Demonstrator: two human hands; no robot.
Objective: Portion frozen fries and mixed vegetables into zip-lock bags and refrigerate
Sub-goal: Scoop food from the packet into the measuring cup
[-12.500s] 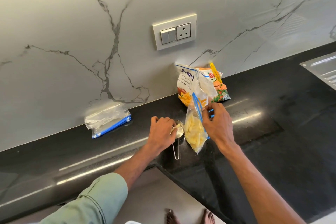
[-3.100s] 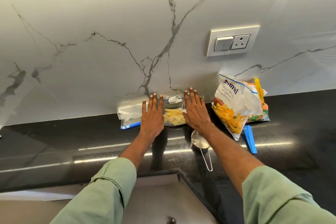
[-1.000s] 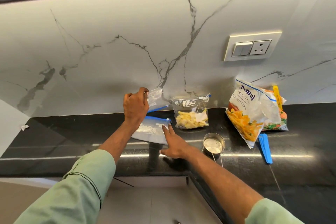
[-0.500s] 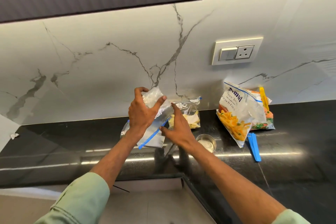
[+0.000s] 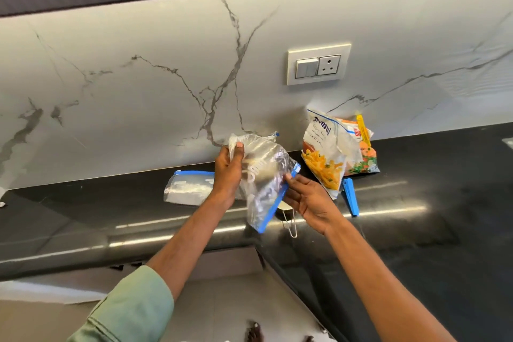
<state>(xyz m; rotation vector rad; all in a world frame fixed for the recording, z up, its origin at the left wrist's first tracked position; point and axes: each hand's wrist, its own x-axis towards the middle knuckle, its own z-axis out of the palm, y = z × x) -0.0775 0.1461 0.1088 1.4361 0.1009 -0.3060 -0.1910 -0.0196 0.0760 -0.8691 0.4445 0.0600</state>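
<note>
L hand (image 5: 229, 175) grips a clear zip-lock bag (image 5: 263, 189) by the end opposite its blue zip strip. Bag is held up over the counter (image 5: 416, 230), hangs tilted and looks empty. R hand (image 5: 308, 198) pinches the strip near its upper end, palm up. Second clear bag (image 5: 188, 189) lies flat near the counter's back edge, left of L hand. Fries pack (image 5: 324, 155) leans on the wall at the back edge, right of the held bag, w/ veg pack (image 5: 367, 155) and its yellow clip (image 5: 361, 126) just behind. Blue clip (image 5: 350, 197) lies beside the fries pack. Measuring cup (image 5: 289, 226) shows only its wire handle below R hand; rest mostly hidden.
</note>
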